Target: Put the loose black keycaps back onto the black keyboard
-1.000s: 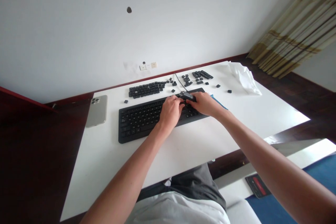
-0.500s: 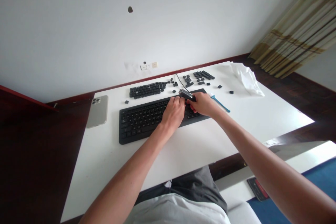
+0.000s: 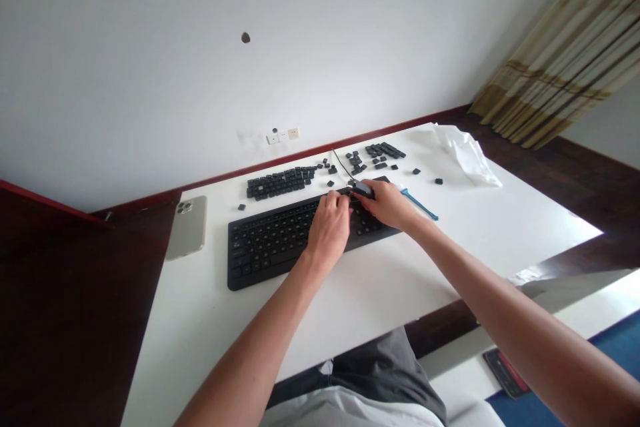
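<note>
A black keyboard (image 3: 270, 243) lies on the white table (image 3: 380, 280). My left hand (image 3: 329, 229) rests on its upper right part, fingers curled and pinched at the top edge. My right hand (image 3: 387, 203) is closed round a small dark tool (image 3: 361, 188) with a thin black wire, held at the keyboard's top edge right beside my left fingertips. Rows of loose black keycaps (image 3: 280, 181) lie behind the keyboard, and another group of keycaps (image 3: 383, 150) sits further right.
A phone (image 3: 187, 227) lies face down over the table's left edge. A blue brush-like tool (image 3: 419, 204) lies right of the keyboard. A crumpled white sheet (image 3: 467, 153) sits at the far right corner. Wall sockets (image 3: 283, 135) are behind; curtains (image 3: 565, 60) hang at right.
Both hands have stayed together at the keyboard's upper right, shifting slightly towards its top edge. The view has tilted a little, so everything sits lower in the picture.
</note>
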`<state>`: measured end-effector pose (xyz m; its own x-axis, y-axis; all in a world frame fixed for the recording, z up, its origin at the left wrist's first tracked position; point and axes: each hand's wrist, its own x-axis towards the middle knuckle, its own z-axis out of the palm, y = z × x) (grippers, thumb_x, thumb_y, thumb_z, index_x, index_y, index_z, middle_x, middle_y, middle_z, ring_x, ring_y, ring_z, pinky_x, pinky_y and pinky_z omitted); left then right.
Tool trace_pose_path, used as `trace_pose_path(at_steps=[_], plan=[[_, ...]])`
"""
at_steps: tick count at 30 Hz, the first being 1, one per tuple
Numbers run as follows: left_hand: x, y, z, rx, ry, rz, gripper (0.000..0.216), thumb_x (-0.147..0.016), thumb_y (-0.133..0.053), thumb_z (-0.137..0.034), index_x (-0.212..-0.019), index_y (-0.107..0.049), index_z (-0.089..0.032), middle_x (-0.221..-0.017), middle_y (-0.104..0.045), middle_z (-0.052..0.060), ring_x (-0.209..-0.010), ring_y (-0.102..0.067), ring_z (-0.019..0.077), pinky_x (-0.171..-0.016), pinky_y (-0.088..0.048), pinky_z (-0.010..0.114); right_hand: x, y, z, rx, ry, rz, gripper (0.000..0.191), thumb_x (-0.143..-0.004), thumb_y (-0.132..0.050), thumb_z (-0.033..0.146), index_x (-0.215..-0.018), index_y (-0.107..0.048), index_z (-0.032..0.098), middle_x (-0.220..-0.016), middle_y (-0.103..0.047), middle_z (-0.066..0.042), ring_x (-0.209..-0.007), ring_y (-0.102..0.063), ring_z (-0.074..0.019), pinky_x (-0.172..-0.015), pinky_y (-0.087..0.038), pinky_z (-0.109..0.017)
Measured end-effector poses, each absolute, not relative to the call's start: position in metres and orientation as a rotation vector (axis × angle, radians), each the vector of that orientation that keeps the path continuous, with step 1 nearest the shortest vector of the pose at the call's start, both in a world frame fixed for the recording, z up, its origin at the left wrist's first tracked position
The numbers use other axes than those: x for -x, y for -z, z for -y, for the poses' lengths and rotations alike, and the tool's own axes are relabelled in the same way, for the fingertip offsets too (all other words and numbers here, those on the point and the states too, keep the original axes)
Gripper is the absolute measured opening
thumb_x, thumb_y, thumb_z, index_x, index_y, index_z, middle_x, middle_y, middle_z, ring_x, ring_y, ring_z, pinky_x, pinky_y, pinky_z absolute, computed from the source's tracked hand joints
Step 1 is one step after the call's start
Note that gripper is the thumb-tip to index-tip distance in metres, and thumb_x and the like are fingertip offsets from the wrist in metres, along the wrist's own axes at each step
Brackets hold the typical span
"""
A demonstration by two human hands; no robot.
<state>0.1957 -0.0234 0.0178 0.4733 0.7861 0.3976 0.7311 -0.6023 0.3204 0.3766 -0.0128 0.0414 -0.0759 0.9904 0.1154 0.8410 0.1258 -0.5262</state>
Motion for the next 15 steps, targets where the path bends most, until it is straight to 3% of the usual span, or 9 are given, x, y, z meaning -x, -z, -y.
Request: trace_pose_path(at_steps=[4, 7, 12, 15], plan=[[-0.193, -0.021, 0.039, -2.566, -0.858, -1.523, 0.034, -0.096, -0.068, -0.044, -0.111, -0.059, -0.015, -0.103, -0.061, 0.012, -0.1, -0.06, 0.028, -0.09, -0.054, 0.043, -0.374, -0.038, -0.001, 1.687, -0.417, 1.865, 0.018, -0.096, -0.055, 0.028, -0.1, -0.071, 0.019, -0.088, -0.075, -0.005, -0.078, -0.064, -0.0193, -0.07, -0.041, -0.025], [-0.2, -0.025, 0.045, -2.585, -0.789, -1.592, 0.044, -0.09, -0.073, -0.053, -0.104, -0.06, -0.014, -0.1, -0.06, 0.012, -0.097, -0.059, 0.0287, -0.087, -0.054, 0.043, -0.369, -0.036, -0.011, 1.619, -0.408, 1.872, 0.022, -0.092, -0.055, 0.021, -0.106, -0.072, 0.019, -0.091, -0.076, -0.004, -0.081, -0.065, -0.0191, -0.073, -0.042, -0.025], [-0.221, -0.021, 0.043, -2.572, -0.743, -1.645, 0.033, -0.096, -0.067, -0.045, -0.1, -0.058, -0.013, -0.103, -0.06, 0.016, -0.098, -0.058, 0.0317, -0.086, -0.053, 0.048, -0.365, -0.03, -0.012, 1.605, -0.385, 1.818, 0.03, -0.088, -0.054, 0.017, -0.112, -0.073, 0.02, -0.095, -0.078, -0.005, -0.086, -0.069, -0.0209, -0.078, -0.045, -0.026], [-0.23, -0.014, 0.041, -2.548, -0.8, -1.675, 0.019, -0.1, -0.059, -0.031, -0.102, -0.059, -0.012, -0.105, -0.061, 0.018, -0.1, -0.057, 0.0326, -0.086, -0.052, 0.049, -0.363, -0.029, -0.008, 1.649, -0.37, 1.857, 0.035, -0.084, -0.055, 0.015, -0.113, -0.073, 0.022, -0.087, -0.077, -0.003, -0.081, -0.069, -0.0215, -0.075, -0.044, -0.026]])
